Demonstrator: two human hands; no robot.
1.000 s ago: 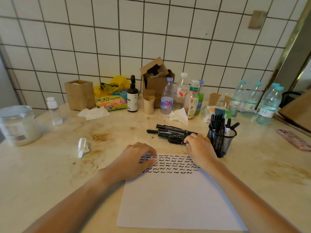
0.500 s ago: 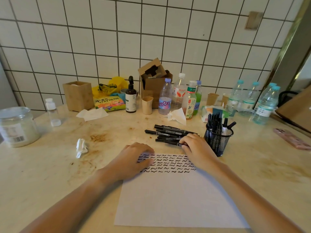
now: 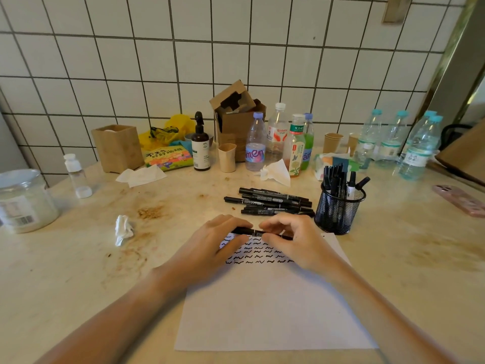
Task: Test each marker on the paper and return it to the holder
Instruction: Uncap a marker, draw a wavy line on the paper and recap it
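A black marker (image 3: 256, 231) lies level between my two hands, just above the top edge of the white paper (image 3: 273, 311). My left hand (image 3: 217, 245) grips its left end and my right hand (image 3: 291, 240) pinches its right part. Rows of black squiggles (image 3: 258, 254) cover the paper's upper part, partly hidden by my hands. Several more black markers (image 3: 273, 202) lie in a pile beyond my hands. To the right stands a black mesh holder (image 3: 338, 208) with several markers upright in it.
A crumpled tissue (image 3: 123, 229) lies left of the paper. A big plastic jar (image 3: 22, 200) stands far left, a pink phone (image 3: 460, 200) far right. Bottles (image 3: 256, 145), paper cups, a cardboard box (image 3: 236, 119) and a wooden box (image 3: 116, 148) line the tiled wall.
My right hand picked one marker out of the pile and brought it back over the paper's top edge. My left hand lifted off the paper and took the marker's left end.
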